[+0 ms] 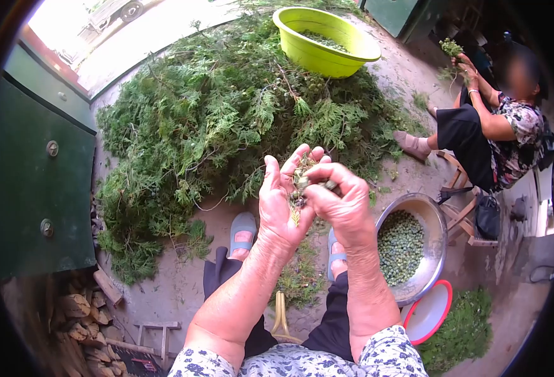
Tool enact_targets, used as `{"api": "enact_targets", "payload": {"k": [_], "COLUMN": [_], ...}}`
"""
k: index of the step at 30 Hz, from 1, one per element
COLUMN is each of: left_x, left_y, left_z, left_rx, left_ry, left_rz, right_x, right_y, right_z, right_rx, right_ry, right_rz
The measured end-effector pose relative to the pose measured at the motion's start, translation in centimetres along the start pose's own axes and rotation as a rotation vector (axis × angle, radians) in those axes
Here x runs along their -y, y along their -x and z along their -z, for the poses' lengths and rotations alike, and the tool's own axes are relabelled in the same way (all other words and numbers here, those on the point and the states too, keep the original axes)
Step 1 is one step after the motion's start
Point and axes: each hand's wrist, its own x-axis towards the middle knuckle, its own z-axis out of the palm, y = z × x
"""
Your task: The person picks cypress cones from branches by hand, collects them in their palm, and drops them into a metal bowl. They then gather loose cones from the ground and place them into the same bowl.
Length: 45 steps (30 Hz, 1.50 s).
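My left hand [278, 204] is held palm up and cupped, with small green cones [302, 181] and bits of leaf and twig lying in it. Over that palm my right hand [347, 204] has its thumb and fingers bent together on some of the cones; its fingertips partly hide them. Both hands are above the floor, in front of a big heap of cut evergreen branches [226, 119]. To the right of my right forearm stands a metal basin [439, 251] holding many green cones [400, 248].
A yellow-green tub [321, 61] with cones sits on the heap's far side. A red-rimmed white bowl [429, 314] leans by the basin, near loose greenery [462, 333]. At right, a seated person [506, 125] holds a sprig [451, 47]. Firewood [79, 314] and a green door [44, 169] are left.
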Motion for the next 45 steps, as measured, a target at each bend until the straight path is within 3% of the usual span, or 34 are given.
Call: {"api": "enact_targets", "payload": {"k": [2,4,6,8,10,11,14,18,22,27,30,34,38,45], "left_x": [-0.2,-0.3,-0.3,-0.5,-0.7,-0.8,-0.8,-0.5,-0.6,-0.5,-0.2,0.0,-0.2,-0.1], "left_y": [-0.2,-0.2,-0.3,-0.3,-0.5,-0.5,-0.5,-0.4,-0.4,-0.3,-0.1,-0.2,-0.1,-0.2], "left_z": [0.4,0.3,0.1,0.1,0.3,0.3,0.2,0.2,-0.1,-0.5,-0.4,-0.1,-0.4,-0.1], "left_rx": [0.013,0.003,-0.003,0.032,0.076,0.103,0.146,0.177,0.192,0.177,0.19,0.2,0.157,0.187], "left_ry": [0.028,0.068,0.091,0.086,0.105,0.121,0.122,0.06,0.138,0.134,0.092,0.09,0.114,0.12], "left_rz": [-0.002,-0.009,-0.027,-0.056,-0.084,-0.101,-0.13,-0.123,-0.092,-0.077,-0.045,-0.036,-0.035,-0.012], "right_x": [-0.3,-0.7,-1.6,-0.7,0.6,0.5,-0.4,0.0,1.7,-0.3,-0.1,-0.6,0.2,-0.1], "right_y": [-0.4,-0.5,-0.8,-0.2,0.1,0.1,0.6,0.8,0.6,-0.1,0.3,0.3,-0.1,0.3], "right_z": [0.9,1.2,1.9,2.2,1.5,1.1,-0.3,-0.7,-0.1,-0.4,-0.9,-0.8,0.2,-0.5], "right_rx": [0.092,0.088,0.208,0.164,0.055,0.022,-0.04,0.099,-0.033,-0.136,-0.09,-0.091,-0.115,-0.019], "right_ry": [-0.664,-0.758,-0.954,-0.775,0.248,0.473,0.605,0.439,0.472,0.574,0.573,0.589,0.393,0.644], "right_rz": [-0.096,-0.078,-0.051,-0.1,0.073,0.283,0.307,0.334,0.318,0.532,0.436,0.475,0.417,0.475]}}
